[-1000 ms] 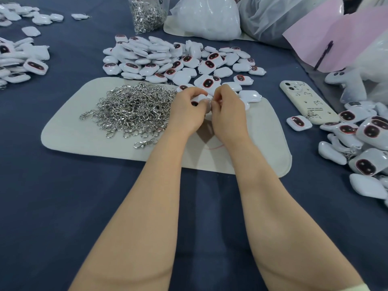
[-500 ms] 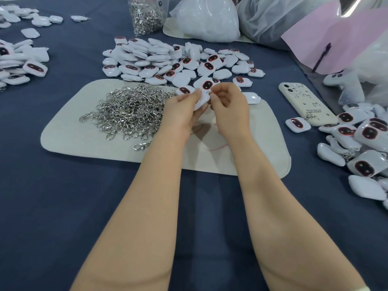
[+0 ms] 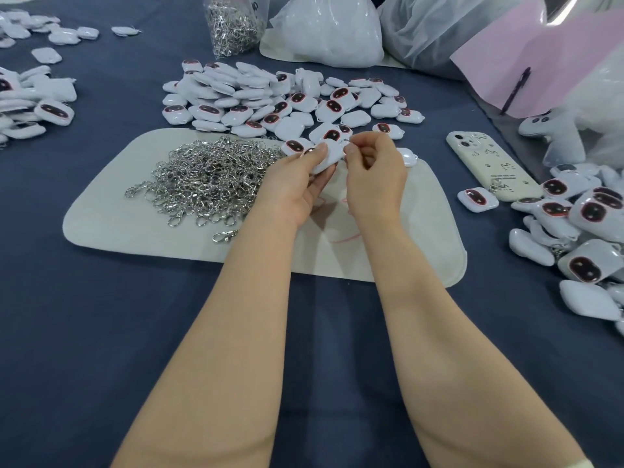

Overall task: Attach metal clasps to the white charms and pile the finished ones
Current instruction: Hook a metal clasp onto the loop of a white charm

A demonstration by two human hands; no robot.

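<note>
Over the cream mat (image 3: 141,228), my left hand (image 3: 297,187) holds a white charm (image 3: 329,157) with its plain back up. My right hand (image 3: 374,177) pinches something small at the charm's top edge; it looks like a metal clasp, mostly hidden by the fingers. A heap of silver clasps (image 3: 209,177) lies on the mat to the left of my hands. Beyond the mat is a pile of white charms (image 3: 270,96) with dark red faces. Another pile of charms (image 3: 580,224) with clasps showing lies at the right edge.
A cream phone (image 3: 489,163) lies right of the mat. A clear bag of clasps (image 3: 233,25) and white plastic bags (image 3: 331,32) stand at the back. More charms (image 3: 30,99) lie far left. A pink sheet with a pen (image 3: 520,86) is at back right.
My hands have opened apart a little and the charm has turned back-up in my left hand. My right fingers now pinch at its top edge.
</note>
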